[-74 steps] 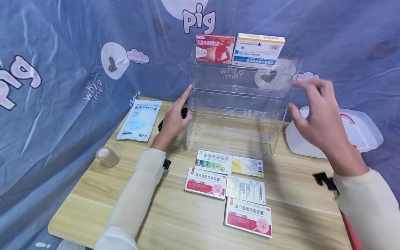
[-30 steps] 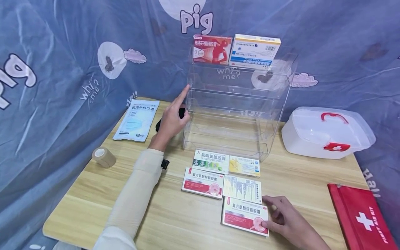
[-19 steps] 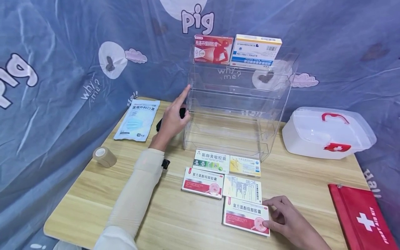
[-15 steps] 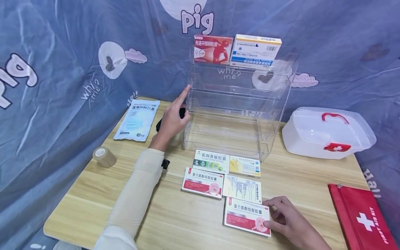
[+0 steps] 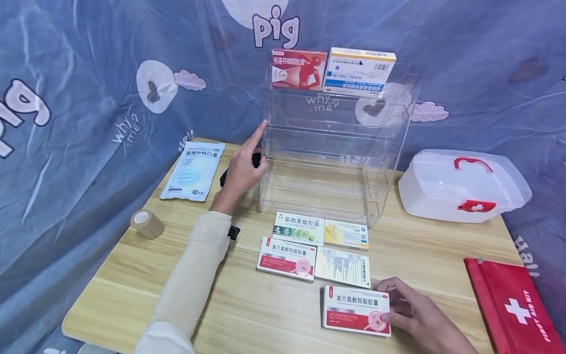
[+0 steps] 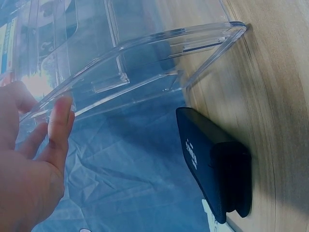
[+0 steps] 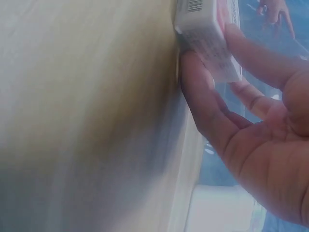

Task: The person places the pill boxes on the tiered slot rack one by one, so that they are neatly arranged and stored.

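Observation:
My right hand [image 5: 417,314] pinches a red-and-white medicine box [image 5: 353,310] by its right end, thumb on the printed face. In the right wrist view the fingers support the box [image 7: 207,43] from its other side, close over the tabletop. A clear tiered display rack [image 5: 320,209] stands at the back. My left hand [image 5: 243,169] touches its left side with the index finger stretched out. On the top tier lean a red box [image 5: 298,70] and a white-blue box [image 5: 358,72]. Several boxes lie before the rack, among them a green-and-white one [image 5: 298,228] and a yellow one [image 5: 346,234].
Behind the left hand lies a black case [image 6: 212,159]. A mask packet [image 5: 193,171] and a tan bandage roll [image 5: 148,223] are at the left. On the right are a white lidded first-aid box [image 5: 435,199] and a red first-aid pouch [image 5: 508,305]. A blue curtain hangs behind.
My right hand came down from beside the rack to the nearest red-and-white medicine box, gripped it and drew it slightly right, away from the other boxes. The left hand stayed at the rack.

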`<control>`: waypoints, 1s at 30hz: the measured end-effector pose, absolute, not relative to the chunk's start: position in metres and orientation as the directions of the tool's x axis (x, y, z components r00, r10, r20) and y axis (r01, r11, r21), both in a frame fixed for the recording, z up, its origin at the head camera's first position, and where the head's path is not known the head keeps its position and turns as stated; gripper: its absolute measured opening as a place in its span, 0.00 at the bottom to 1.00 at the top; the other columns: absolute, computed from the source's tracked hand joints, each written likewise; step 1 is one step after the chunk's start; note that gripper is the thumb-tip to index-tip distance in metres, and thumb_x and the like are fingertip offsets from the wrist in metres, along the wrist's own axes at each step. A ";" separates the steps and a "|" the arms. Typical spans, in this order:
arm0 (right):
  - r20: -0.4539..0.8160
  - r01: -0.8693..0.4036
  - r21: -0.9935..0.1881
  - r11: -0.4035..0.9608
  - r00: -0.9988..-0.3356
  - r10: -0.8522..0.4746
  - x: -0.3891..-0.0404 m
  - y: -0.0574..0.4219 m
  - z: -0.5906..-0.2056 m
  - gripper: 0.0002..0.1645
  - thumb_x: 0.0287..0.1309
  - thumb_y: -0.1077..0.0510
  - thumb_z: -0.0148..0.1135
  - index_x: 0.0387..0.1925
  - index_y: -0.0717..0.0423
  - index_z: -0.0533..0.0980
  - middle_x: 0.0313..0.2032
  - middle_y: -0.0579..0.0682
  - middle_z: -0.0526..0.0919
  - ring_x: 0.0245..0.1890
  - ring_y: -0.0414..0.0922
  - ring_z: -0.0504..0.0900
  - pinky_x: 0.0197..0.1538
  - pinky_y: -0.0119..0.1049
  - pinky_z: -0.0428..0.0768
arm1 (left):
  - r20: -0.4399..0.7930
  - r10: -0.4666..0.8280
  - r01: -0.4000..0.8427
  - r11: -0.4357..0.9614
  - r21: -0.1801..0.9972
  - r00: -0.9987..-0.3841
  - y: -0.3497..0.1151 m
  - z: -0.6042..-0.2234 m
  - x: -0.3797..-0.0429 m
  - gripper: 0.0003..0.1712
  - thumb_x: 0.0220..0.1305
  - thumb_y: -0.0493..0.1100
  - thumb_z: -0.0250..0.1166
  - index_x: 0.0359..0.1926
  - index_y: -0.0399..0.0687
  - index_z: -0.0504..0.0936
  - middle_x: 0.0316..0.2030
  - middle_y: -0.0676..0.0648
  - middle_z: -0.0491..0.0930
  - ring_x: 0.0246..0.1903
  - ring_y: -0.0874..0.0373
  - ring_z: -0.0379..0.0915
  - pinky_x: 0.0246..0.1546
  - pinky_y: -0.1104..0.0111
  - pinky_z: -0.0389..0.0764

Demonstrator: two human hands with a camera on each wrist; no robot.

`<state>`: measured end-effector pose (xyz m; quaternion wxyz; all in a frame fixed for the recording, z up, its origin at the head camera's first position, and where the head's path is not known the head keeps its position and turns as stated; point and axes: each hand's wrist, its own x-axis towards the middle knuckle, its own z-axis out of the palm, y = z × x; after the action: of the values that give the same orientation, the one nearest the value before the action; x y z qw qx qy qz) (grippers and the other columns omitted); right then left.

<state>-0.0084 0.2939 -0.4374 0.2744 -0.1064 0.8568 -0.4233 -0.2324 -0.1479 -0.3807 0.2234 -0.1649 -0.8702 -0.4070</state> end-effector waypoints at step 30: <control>0.402 -0.332 -0.681 0.653 -0.914 -0.046 -0.180 0.274 -0.278 0.32 0.57 0.76 0.73 0.60 0.50 0.79 0.38 0.11 0.80 0.38 0.13 0.80 0.43 0.10 0.77 | 0.533 0.114 0.486 0.598 0.638 -0.839 -0.150 -0.380 -0.232 0.52 0.67 0.31 0.60 0.87 0.66 0.56 0.84 0.55 0.62 0.55 0.43 0.86 0.28 0.62 0.71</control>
<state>-0.1799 0.2738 -0.2784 -0.1777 -0.1060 0.8916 -0.4028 -0.2323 -0.1502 -0.3804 0.2250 -0.1733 -0.8650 -0.4136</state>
